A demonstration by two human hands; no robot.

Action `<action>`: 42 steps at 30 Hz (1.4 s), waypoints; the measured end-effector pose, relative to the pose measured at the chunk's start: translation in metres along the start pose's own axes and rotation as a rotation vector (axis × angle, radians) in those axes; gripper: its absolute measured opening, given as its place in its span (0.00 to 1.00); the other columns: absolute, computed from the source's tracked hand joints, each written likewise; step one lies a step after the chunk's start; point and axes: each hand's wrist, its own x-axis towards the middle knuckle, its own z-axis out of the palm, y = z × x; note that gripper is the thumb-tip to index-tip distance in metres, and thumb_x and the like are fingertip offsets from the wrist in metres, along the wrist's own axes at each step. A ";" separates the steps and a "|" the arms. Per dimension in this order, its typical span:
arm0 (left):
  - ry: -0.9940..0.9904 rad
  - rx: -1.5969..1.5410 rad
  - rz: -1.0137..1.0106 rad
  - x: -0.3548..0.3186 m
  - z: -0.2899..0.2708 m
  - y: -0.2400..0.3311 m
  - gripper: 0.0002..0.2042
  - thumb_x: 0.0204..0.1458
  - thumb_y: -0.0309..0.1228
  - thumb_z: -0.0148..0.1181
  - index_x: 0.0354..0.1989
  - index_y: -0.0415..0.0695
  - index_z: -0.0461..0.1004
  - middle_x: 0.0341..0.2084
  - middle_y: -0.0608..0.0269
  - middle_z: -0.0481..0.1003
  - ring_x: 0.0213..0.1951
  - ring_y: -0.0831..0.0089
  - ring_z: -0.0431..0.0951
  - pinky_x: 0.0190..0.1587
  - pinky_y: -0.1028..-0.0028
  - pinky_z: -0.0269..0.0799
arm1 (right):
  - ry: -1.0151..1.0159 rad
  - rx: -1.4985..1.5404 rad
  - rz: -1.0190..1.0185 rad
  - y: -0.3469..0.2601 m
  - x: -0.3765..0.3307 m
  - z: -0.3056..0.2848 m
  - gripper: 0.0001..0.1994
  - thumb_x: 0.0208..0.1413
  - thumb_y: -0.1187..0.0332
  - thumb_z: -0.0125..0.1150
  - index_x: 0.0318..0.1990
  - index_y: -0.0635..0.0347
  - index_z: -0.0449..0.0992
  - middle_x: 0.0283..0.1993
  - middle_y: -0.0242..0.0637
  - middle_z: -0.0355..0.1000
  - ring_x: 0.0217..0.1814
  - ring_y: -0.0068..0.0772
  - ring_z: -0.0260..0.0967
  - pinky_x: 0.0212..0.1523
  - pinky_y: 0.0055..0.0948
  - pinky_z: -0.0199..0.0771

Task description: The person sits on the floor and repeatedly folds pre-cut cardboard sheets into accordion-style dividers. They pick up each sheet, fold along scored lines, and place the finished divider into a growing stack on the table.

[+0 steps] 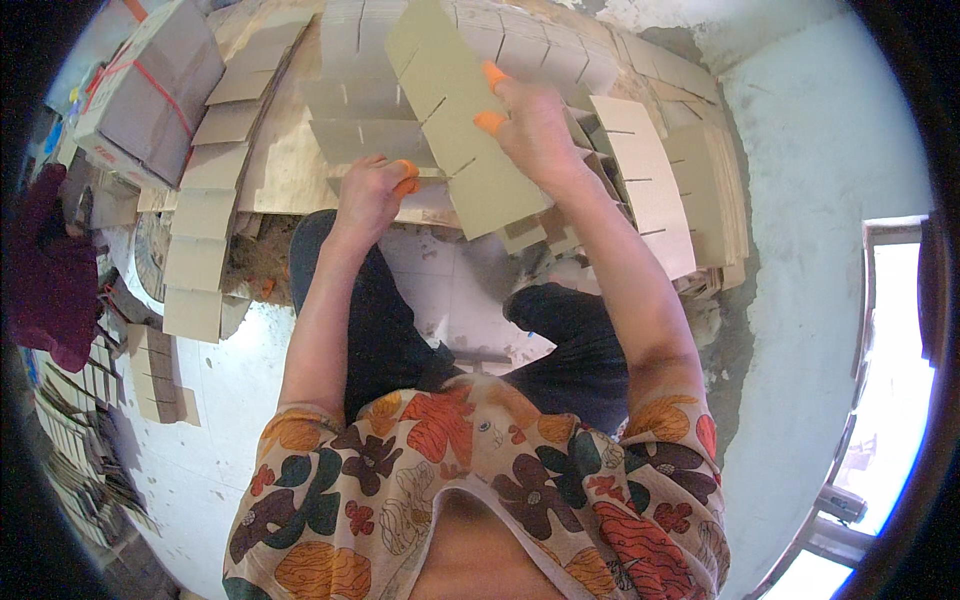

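Observation:
My right hand [540, 130], with orange covers on its thumb and a finger, grips the right edge of a long slotted cardboard strip [455, 130]. The strip is tilted over the work surface, with several short slots cut across it. Lower and to the left, my left hand [368, 198] is closed, an orange cover on one fingertip, at the near edge of other upright slotted cardboard strips [372, 140]. Its fingers seem to pinch that edge; their tips are partly hidden. Right of my right forearm stands a partly assembled cardboard divider grid [645, 180].
Cardboard stacks [705, 190] stand by the right wall. More slotted strips [540, 45] line the far side of the wooden table [275, 160]. Overlapping cardboard pieces [195, 250] run down the left, beside a strapped carton [160, 95]. Divider bundles [85, 450] lie on the floor [210, 480].

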 end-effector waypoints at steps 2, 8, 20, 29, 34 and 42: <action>0.005 -0.019 0.018 0.002 0.001 -0.001 0.07 0.36 0.26 0.65 0.27 0.43 0.77 0.19 0.56 0.72 0.25 0.61 0.73 0.28 0.67 0.68 | -0.025 -0.058 -0.001 -0.004 0.002 0.000 0.19 0.42 0.71 0.66 0.42 0.70 0.71 0.36 0.57 0.70 0.39 0.56 0.69 0.37 0.38 0.69; -0.011 -0.017 -0.006 0.006 -0.001 0.005 0.07 0.37 0.27 0.65 0.27 0.43 0.77 0.18 0.56 0.71 0.25 0.60 0.71 0.29 0.65 0.67 | -0.018 -0.129 -0.008 -0.007 0.008 0.000 0.18 0.43 0.71 0.64 0.43 0.69 0.71 0.36 0.57 0.70 0.39 0.56 0.68 0.38 0.41 0.68; -0.021 -0.049 -0.023 0.004 0.003 0.002 0.06 0.37 0.28 0.64 0.25 0.43 0.75 0.19 0.57 0.70 0.29 0.57 0.71 0.31 0.62 0.67 | 0.001 -0.015 0.000 -0.013 0.001 0.007 0.08 0.42 0.77 0.59 0.31 0.71 0.71 0.28 0.58 0.69 0.36 0.59 0.69 0.36 0.44 0.69; -0.009 -0.022 -0.032 0.004 0.004 0.003 0.07 0.34 0.24 0.66 0.26 0.42 0.77 0.19 0.56 0.73 0.25 0.60 0.72 0.29 0.66 0.68 | -0.048 0.043 0.014 -0.002 -0.007 0.036 0.07 0.43 0.77 0.55 0.32 0.69 0.71 0.31 0.57 0.70 0.36 0.58 0.69 0.35 0.44 0.69; -0.037 -0.052 -0.013 0.004 0.012 -0.006 0.06 0.37 0.26 0.64 0.27 0.44 0.76 0.20 0.56 0.71 0.28 0.57 0.72 0.30 0.63 0.68 | -0.298 -0.172 0.015 -0.006 0.007 0.048 0.06 0.45 0.75 0.55 0.31 0.69 0.72 0.31 0.56 0.72 0.37 0.56 0.71 0.34 0.45 0.72; -0.074 -0.058 -0.057 0.006 0.007 -0.002 0.07 0.38 0.23 0.63 0.29 0.42 0.76 0.23 0.55 0.73 0.28 0.59 0.72 0.32 0.66 0.68 | -0.577 -0.278 -0.003 -0.045 0.000 -0.004 0.10 0.44 0.74 0.58 0.33 0.73 0.72 0.30 0.54 0.73 0.37 0.52 0.73 0.34 0.44 0.73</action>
